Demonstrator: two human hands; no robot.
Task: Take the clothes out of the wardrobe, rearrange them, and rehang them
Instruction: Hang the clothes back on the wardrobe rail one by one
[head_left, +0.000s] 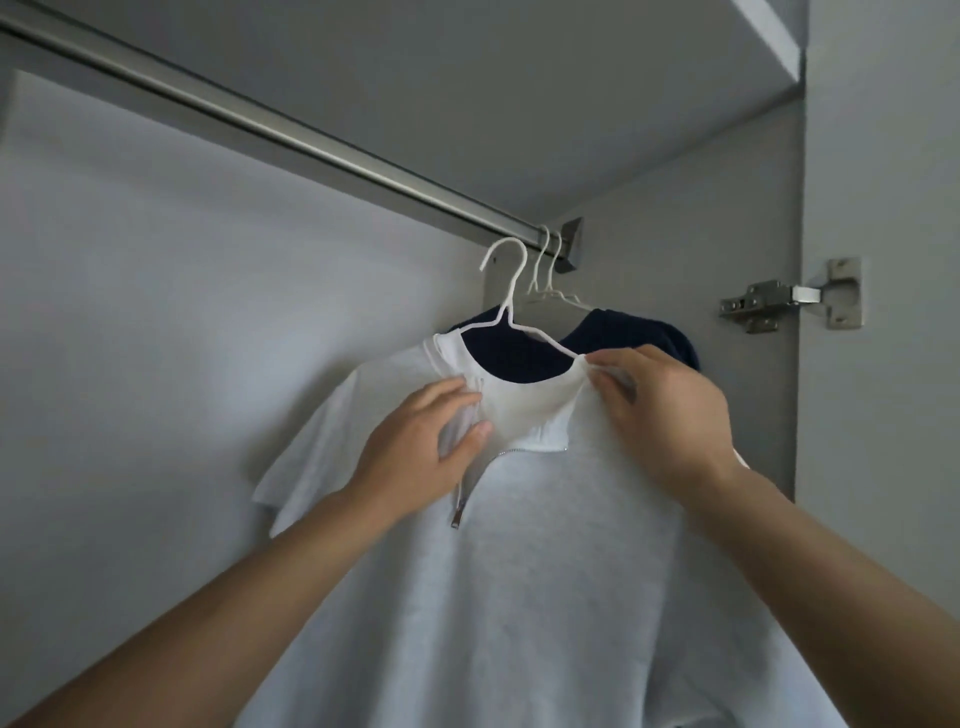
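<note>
Shirt (519, 545) on hanger (506, 312), both hands gripping collar; no writing legible.

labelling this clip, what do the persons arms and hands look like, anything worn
Both forearms are bare up to the frame edge, with no sleeves showing. The left hand and right hand are bare too: no gloves, rings, watch or wristbands visible. Fingernails look short and unpainted.
</note>
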